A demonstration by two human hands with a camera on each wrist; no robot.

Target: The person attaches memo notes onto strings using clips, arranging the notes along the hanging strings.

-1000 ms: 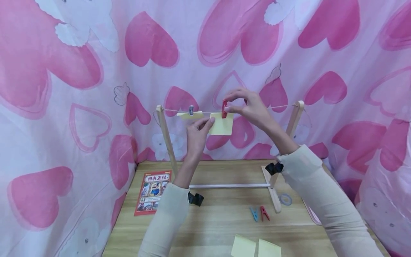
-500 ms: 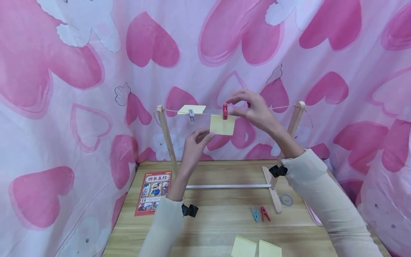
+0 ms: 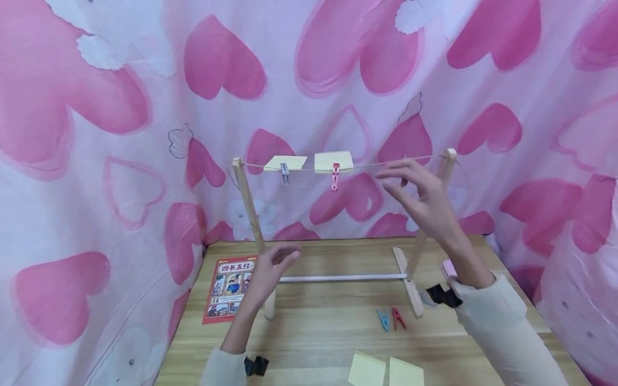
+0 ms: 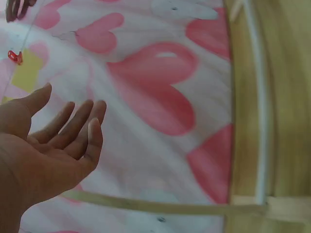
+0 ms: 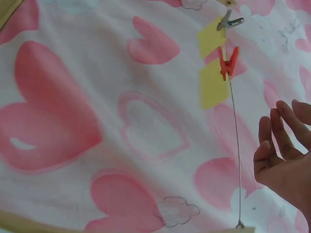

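Note:
A yellow sticky note (image 3: pixel 333 160) hangs on the string (image 3: pixel 369 165), pinned by a red clothespin (image 3: pixel 335 177). To its left a grey clothespin (image 3: pixel 285 173) pins another yellow note (image 3: pixel 289 162) to the same string. My left hand (image 3: pixel 273 271) is below the string near the left post, fingers loosely bent and holding nothing. Right of the red clothespin, my right hand (image 3: pixel 425 201) is apart from the string, its fingers spread a little with nothing between them. The right wrist view shows both clothespins and the right hand (image 5: pixel 286 145) beside the string.
Wooden posts (image 3: pixel 251 209) joined by a white rod (image 3: pixel 343 277) carry the string. A blue clothespin (image 3: pixel 383 320) and a second red clothespin (image 3: pixel 398 318) lie on the table, with two yellow notes (image 3: pixel 367 369) at the front. A red book (image 3: pixel 227 289) lies left.
Both hands have let go and moved apart, the left down and left, the right to the right. The red clothespin tipped over, and its note now stands above the string.

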